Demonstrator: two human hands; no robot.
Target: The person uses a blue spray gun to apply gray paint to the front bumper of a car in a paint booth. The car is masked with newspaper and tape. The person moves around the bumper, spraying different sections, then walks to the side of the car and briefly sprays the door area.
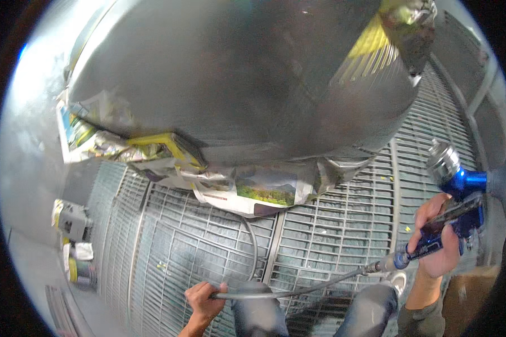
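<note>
My right hand (441, 255) is wrapped round the handle of a blue spray gun (473, 180) with a silver metal part at its upper left. A grey air hose (309, 292) runs from the bottom of the handle across my legs. Low in front of me, my left hand (204, 299) is closed around that hose, which then curves up toward the panel. Above both hands spreads a large, smooth grey panel (225, 84), blurred in places. Printed magazine pages (264, 194) and a yellow strip (188, 150) line its lower edge. Neither hand touches the panel.
Metal floor grating (343, 236) lies under my feet. A grey box-like item (71, 220) and a dark container with a yellow band (83, 273) stand at the left. A brown cardboard box (467, 300) is at the lower right, near my right forearm.
</note>
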